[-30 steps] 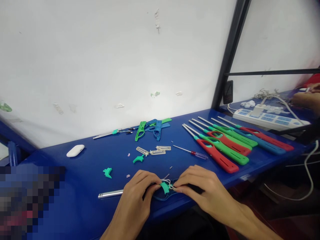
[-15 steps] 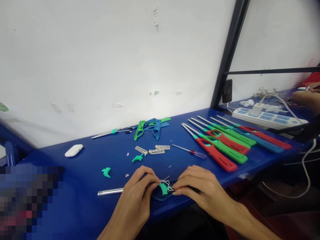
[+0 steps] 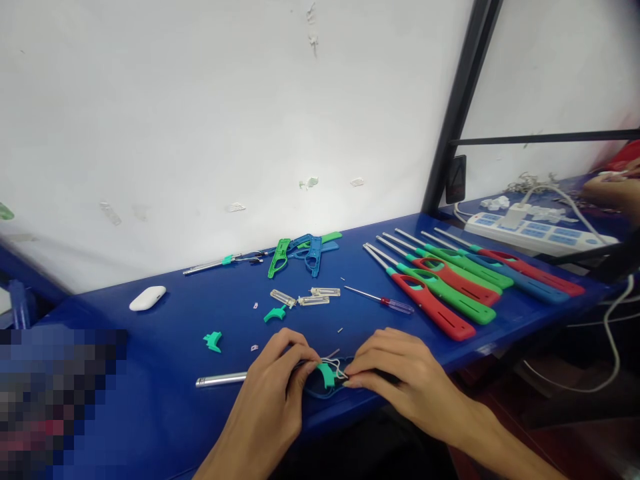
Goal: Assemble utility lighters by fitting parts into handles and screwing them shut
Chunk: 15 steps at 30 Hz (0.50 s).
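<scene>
A blue lighter shell (image 3: 323, 395) lies at the table's front edge, its metal tube (image 3: 220, 379) pointing left. My left hand (image 3: 277, 383) has its fingers closed on the shell's left part, beside a teal trigger (image 3: 327, 376). Thin white wires (image 3: 334, 363) loop above the trigger. On the right, my right hand (image 3: 400, 373) pinches at the wire ends inside the shell; the exact piece between its fingertips is too small to make out. Behind my hands are another teal trigger (image 3: 275, 313), a third one (image 3: 213, 341) and clear fuel tanks (image 3: 314, 301).
Several lighters (image 3: 440, 313) lie in a row at the right, beside a screwdriver (image 3: 395, 305). Green and blue shell halves (image 3: 279, 258) rest near the wall. A white case (image 3: 148, 298) is at the left, a power strip (image 3: 540, 233) at the far right, near another person's hand (image 3: 615, 190).
My hands stay nearly in place at the blue shell, and the view has shifted slightly. The other person's hand at the far right has moved a little.
</scene>
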Tool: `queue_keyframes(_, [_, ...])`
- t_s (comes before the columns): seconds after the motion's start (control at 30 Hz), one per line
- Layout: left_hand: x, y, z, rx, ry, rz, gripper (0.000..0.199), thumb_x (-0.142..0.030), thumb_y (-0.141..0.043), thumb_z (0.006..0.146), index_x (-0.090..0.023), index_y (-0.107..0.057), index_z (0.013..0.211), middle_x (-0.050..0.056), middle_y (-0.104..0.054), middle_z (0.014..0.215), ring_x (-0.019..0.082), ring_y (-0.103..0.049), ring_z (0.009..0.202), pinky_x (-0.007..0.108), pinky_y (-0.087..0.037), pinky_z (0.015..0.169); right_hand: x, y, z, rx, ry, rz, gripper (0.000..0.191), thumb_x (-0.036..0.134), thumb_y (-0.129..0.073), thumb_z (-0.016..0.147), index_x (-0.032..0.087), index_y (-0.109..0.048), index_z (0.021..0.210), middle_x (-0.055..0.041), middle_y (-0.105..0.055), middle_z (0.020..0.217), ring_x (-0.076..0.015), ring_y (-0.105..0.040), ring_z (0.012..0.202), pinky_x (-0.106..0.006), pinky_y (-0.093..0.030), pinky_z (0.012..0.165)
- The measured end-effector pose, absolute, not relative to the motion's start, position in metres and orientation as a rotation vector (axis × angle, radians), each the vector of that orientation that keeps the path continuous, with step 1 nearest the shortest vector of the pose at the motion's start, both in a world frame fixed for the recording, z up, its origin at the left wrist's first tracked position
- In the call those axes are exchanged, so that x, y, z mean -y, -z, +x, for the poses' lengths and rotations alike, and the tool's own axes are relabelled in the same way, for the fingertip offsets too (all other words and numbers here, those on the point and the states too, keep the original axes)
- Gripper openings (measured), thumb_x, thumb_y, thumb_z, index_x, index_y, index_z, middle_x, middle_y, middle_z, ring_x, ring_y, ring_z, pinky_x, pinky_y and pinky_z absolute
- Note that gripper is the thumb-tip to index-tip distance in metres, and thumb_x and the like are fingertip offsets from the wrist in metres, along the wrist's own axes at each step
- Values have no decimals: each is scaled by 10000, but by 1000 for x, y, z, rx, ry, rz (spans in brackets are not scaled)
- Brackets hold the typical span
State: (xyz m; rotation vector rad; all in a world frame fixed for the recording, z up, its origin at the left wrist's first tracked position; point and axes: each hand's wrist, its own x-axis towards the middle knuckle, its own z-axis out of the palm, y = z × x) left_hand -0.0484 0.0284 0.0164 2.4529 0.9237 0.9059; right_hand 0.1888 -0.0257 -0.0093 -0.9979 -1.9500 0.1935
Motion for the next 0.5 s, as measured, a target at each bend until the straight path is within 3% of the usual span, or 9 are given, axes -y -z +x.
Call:
queue_keyframes(0.33, [-26, -15, -50, -868, -991, 2471, 314, -104, -478, 1056, -264, -746, 1022, 28, -669, 1023, 159, -678, 873, 289, -542, 788, 27, 7, 190, 1988, -189, -1008, 109, 266, -707, 1042, 237, -809, 1022, -16, -807, 923, -160, -710, 804, -314, -496, 764])
queue_keyframes(0.5, [-19, -19, -50, -814, -1020, 2558, 314, -79, -494, 1037, -275, -703, 1165, 36, -644, 1074, 151, -662, 884, 284, -537, 784, 29, 7, 191, 2010, -183, -1015, 80, 251, -716, 1033, 239, -795, 1037, -2, -790, 934, -156, -681, 804, -321, -473, 759])
